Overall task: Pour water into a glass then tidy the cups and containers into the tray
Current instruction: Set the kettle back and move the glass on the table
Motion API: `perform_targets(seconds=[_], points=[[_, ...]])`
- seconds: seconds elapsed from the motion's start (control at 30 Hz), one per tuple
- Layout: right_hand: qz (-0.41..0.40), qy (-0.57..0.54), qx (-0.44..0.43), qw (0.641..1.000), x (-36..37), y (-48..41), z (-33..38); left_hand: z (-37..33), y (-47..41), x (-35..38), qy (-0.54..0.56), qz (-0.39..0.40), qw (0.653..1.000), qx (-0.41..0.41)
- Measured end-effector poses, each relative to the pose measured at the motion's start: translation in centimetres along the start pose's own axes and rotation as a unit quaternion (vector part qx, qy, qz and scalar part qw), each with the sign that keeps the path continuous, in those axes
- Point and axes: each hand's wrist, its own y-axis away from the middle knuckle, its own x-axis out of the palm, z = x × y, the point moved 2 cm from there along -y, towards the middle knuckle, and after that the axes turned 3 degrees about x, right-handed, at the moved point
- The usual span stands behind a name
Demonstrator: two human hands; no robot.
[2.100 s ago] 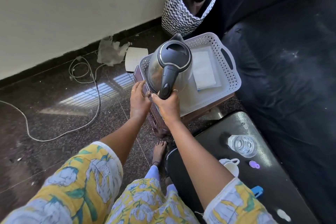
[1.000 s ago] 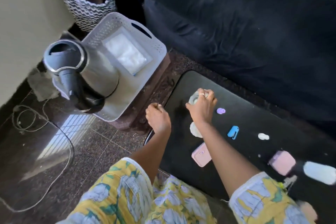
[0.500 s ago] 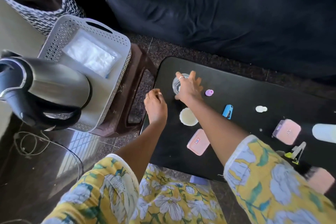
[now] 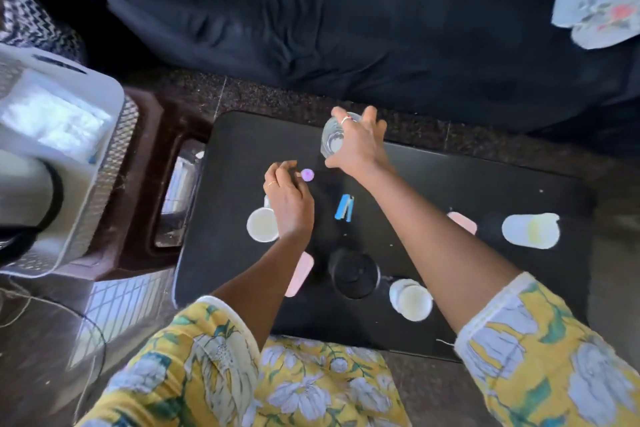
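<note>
Black and matte, the low table [image 4: 433, 180] has bare room across its right half, while off its left edge a white perforated plastic tray [image 4: 104, 163] sits on a brown stool [image 4: 138, 184], holding a metal kettle [image 4: 24, 191] and a pale folded cloth [image 4: 52, 118]. Near the table's far edge the right hand [image 4: 360, 146] wraps a clear glass [image 4: 330, 140], seemingly holding water, though blur obscures the level. The left hand [image 4: 289, 204], loosely curled and empty, hovers over a white cup [image 4: 262, 225] beside a small purple cap [image 4: 307, 174].

One glass [image 4: 333, 139] (three white cups [image 4: 262, 224])
</note>
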Motion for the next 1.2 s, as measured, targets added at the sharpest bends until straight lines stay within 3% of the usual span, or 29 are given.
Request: perform_targets(seconds=[0.17,0.37,0.87,1.2], points=[[-0.001,0.006,0.059,0.998,-1.8,-0.6,-8.4,-2.2,2.3,5.0,0.003,0.055,0.998,0.034],[0.009,-0.011,0.098,0.995,-1.6,-0.5,-13.9,-2.6,4.4,8.1,-0.016,0.085,0.996,0.027],[0.025,-0.051,0.090,0.994,0.9,0.1,-14.1,-2.1,5.9,9.7,-0.035,0.122,0.992,0.001],[0.018,-0.042,0.097,0.994,1.6,0.0,-14.1,-3.6,5.1,10.8,-0.042,0.175,0.983,0.033]])
